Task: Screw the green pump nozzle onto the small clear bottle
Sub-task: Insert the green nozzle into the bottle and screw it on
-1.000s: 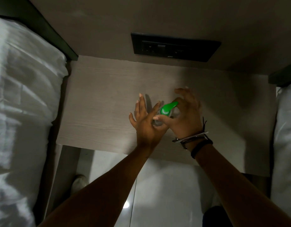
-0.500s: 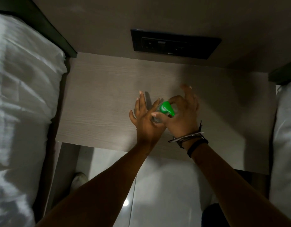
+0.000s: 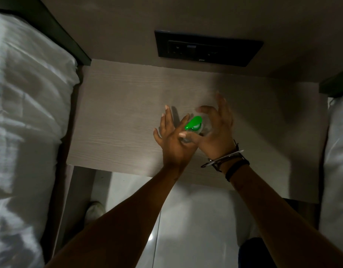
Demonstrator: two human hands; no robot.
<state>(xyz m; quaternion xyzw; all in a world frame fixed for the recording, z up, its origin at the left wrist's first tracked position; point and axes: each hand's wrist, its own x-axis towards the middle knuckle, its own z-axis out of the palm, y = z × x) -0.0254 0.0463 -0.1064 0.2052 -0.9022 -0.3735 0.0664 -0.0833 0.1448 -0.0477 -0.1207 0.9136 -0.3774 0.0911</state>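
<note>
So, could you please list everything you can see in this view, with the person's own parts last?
Green pump nozzle: one, green, on the bottle between the hands.
Small clear bottle: one, clear, mostly hidden, on the table.
Table: one, pale wood grain, centre.
Socket panel: one, black, on the wall behind the table.
Bedding: white, left and right edges.
Shoe: one, pale, on the floor below the table.
Bracelets: several, dark and silvery, right wrist.
Left hand: against the bottle, fingers spread.
Right hand: open around the nozzle, blurred.

A pale wood-grain worktop (image 3: 118, 120) stands between two white beds (image 3: 25, 117), its far edge against the wall; its visible surface is bare.
</note>
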